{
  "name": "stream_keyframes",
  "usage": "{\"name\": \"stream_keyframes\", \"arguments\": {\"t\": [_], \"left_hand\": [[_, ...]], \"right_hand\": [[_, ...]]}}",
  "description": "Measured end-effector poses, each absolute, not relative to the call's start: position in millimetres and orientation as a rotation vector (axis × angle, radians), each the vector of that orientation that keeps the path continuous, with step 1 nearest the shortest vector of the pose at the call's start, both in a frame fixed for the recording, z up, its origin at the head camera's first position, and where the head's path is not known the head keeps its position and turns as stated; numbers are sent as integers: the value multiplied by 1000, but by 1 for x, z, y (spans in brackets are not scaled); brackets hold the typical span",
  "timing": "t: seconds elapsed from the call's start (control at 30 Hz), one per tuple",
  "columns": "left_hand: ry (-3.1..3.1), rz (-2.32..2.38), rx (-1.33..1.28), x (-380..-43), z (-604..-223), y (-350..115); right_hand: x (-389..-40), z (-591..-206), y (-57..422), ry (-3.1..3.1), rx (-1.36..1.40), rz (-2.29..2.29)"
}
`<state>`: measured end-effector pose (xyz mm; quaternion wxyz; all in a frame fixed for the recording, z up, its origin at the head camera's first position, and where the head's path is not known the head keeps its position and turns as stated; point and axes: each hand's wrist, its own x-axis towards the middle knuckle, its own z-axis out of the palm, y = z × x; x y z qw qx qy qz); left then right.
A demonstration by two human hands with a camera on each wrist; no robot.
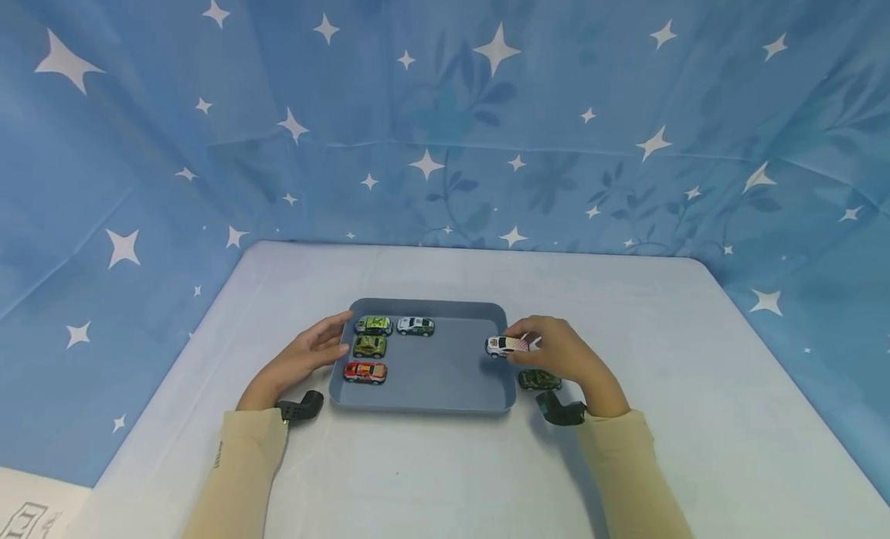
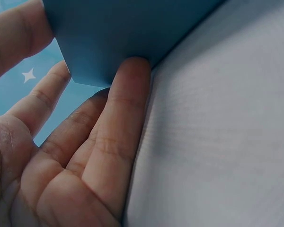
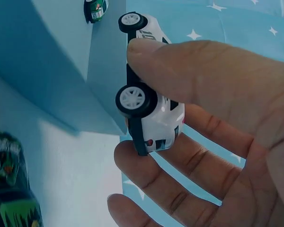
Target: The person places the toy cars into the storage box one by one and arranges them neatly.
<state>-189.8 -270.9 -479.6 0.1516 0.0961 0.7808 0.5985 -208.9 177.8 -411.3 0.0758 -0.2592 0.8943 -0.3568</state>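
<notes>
My right hand (image 1: 556, 347) pinches a white toy car (image 1: 506, 346) between thumb and fingers, over the right rim of a shallow grey-blue tray (image 1: 445, 369). In the right wrist view the thumb lies across the side of the car (image 3: 156, 118), its wheels facing left. At the tray's left side, my left hand (image 1: 306, 357) rests with fingers extended, the fingertips against the outer wall, as the left wrist view shows on the tray wall (image 2: 118, 38). Inside the tray stand a yellow-green car (image 1: 374, 325), a white-and-green car (image 1: 416, 327), an olive camouflage car (image 1: 370, 347) and a red car (image 1: 365, 372).
A dark green camouflage car (image 1: 539, 380) stands on the white table (image 1: 431, 469), just outside the tray's right wall and below my right hand. A blue cloth with white stars (image 1: 445, 122) hangs behind the table. Printed white material (image 1: 35, 508) shows at the lower left corner.
</notes>
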Motion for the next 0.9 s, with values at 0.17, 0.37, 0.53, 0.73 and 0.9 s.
{"name": "stream_keyframes", "arguments": {"t": [0.17, 0.37, 0.53, 0.73, 0.9], "left_hand": [[2244, 1714, 266, -190, -478, -270], [2256, 1702, 247, -191, -479, -270], [2258, 1702, 243, -191, -480, -270], [2260, 1700, 242, -191, -479, -271], [2263, 1703, 235, -191, -479, -271]], "right_hand": [[-211, -411, 171, 2681, -766, -1068], [-211, -412, 162, 2673, -766, -1070], [-211, -412, 154, 2674, -778, -1064], [-212, -414, 143, 2676, -779, -1052], [-212, -415, 136, 2674, -757, -1051]]}}
